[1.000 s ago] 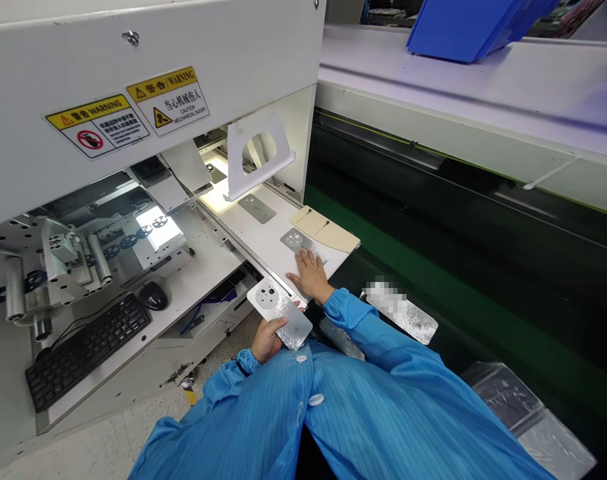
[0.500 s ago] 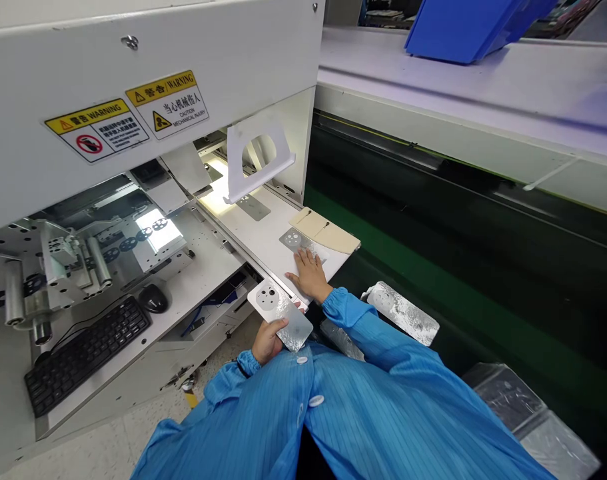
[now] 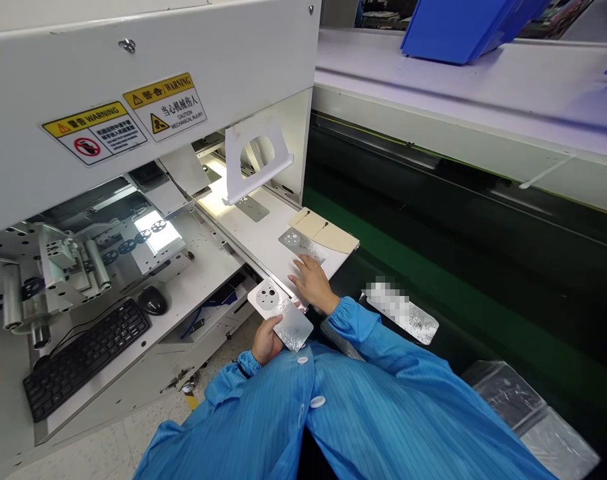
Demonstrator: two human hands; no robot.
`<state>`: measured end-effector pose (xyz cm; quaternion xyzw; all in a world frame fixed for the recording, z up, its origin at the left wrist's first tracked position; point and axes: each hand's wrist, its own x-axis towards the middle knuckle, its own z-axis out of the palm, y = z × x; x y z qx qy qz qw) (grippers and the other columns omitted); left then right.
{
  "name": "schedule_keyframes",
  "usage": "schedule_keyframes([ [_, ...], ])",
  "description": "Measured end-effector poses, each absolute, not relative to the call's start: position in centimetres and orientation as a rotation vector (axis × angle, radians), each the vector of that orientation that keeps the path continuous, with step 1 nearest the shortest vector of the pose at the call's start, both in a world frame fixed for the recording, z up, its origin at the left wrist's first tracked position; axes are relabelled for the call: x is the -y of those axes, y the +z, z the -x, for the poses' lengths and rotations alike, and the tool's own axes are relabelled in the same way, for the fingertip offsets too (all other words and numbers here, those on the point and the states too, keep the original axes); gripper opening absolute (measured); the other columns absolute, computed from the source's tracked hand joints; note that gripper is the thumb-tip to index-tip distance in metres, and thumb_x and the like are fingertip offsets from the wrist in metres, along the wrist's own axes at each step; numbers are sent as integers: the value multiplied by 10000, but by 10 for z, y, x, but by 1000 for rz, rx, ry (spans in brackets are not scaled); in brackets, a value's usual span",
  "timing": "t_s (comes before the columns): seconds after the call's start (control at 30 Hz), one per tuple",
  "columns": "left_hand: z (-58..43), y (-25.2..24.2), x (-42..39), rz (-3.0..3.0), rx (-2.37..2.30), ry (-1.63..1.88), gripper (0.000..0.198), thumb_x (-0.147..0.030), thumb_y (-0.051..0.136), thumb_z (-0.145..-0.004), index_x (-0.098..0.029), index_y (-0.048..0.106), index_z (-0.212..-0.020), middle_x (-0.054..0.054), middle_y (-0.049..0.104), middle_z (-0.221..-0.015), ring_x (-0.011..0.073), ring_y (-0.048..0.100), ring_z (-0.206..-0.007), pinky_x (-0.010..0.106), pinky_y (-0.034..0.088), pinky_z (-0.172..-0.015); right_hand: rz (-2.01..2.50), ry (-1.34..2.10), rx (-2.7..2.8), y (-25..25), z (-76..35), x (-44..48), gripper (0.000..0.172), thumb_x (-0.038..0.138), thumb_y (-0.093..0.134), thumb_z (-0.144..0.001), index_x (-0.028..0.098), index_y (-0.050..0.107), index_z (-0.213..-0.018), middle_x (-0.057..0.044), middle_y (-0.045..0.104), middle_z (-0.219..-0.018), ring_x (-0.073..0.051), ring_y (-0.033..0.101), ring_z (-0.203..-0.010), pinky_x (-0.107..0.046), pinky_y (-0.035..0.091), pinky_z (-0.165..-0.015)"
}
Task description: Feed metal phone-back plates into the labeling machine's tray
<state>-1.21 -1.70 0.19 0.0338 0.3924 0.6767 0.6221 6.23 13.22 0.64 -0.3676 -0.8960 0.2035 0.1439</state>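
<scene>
Evidently the left hand [image 3: 267,341] has a firm hold on a thin, silvery, round-cornered plate [image 3: 289,324] with a disc-shaped cluster of holes near its far end. Thumb on the upper face, fingers passing beneath, a fingertip showing at the opposite edge; plate held just in front of the body.

Right hand [image 3: 314,283]: nothing gripped, fingers spread and slightly bent over the near end of a grey, glossy-surfaced flat plate [image 3: 300,244]. Fingertip contact cannot be told from this angle.

Handling (judged): the silvery plate is probably light and fairly stiff, its crinkled sheen suggesting a slick film that could slide or mark. Best hold: by the long edges, palm supporting from below, thumb clear of the holes. The grey plate, lying flat, offers little edge to lift; light flat fingers would suit it.

Outward: the grey plate lies on a white flat bed [image 3: 256,235], beside a cream panel [image 3: 328,231]. A further dull-grey plate [image 3: 253,209] lies deeper in. Left: black mouse [image 3: 152,301], black keyboard [image 3: 86,360]. Right: shiny silver piece [image 3: 417,321], partly pixelated, on a dark green belt [image 3: 463,287].
</scene>
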Motion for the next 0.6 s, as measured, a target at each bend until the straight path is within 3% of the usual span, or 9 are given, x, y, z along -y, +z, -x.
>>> schedule_keyframes([
  [0.1,12,-4,16,-14,-886,1594,602,-342,639,-618,-114,569,-1171,143,671,-1094,353,525,-1160,493,376,-999,1013,862,2362,13,-82,-113,332,346,464,-881,166,593,-1129,-113,598,-1184,-221,535,-1098,-375,416,-956],
  [0.17,12,-7,15,-10,-948,1644,582,-330,664,-637,-119,570,-1171,134,681,-1072,335,539,-1147,475,382,-997,1032,1101,2246,15,-96,-98,310,359,496,-859,180,607,-1086,-87,655,-1040,-197,606,-914,-345,487,-820],
  [0.27,9,-8,14,-55,-1021,1665,585,-327,726,-629,-128,582,-1159,123,700,-1018,323,568,-1108,462,389,-990,1049,1370,2123,14,-115,-78,331,403,527,-835,186,597,-1075,-55,669,-926,-174,622,-803,-305,505,-693],
  [0.43,1,-3,11,-172,-1024,1582,591,-317,777,-597,-140,602,-1133,103,719,-946,311,603,-1052,463,406,-968,1067,1501,1946,8,-136,-62,387,424,629,-743,201,575,-1055,-20,652,-834,-165,616,-747,-273,494,-604],
  [0.6,-10,0,8,-144,-1017,1575,534,-318,785,-581,-142,633,-1063,104,714,-974,311,583,-1087,449,406,-974,1108,1502,1732,0,-151,-62,279,427,645,-709,198,616,-865,-10,629,-719,-142,576,-616,-271,485,-565],
])
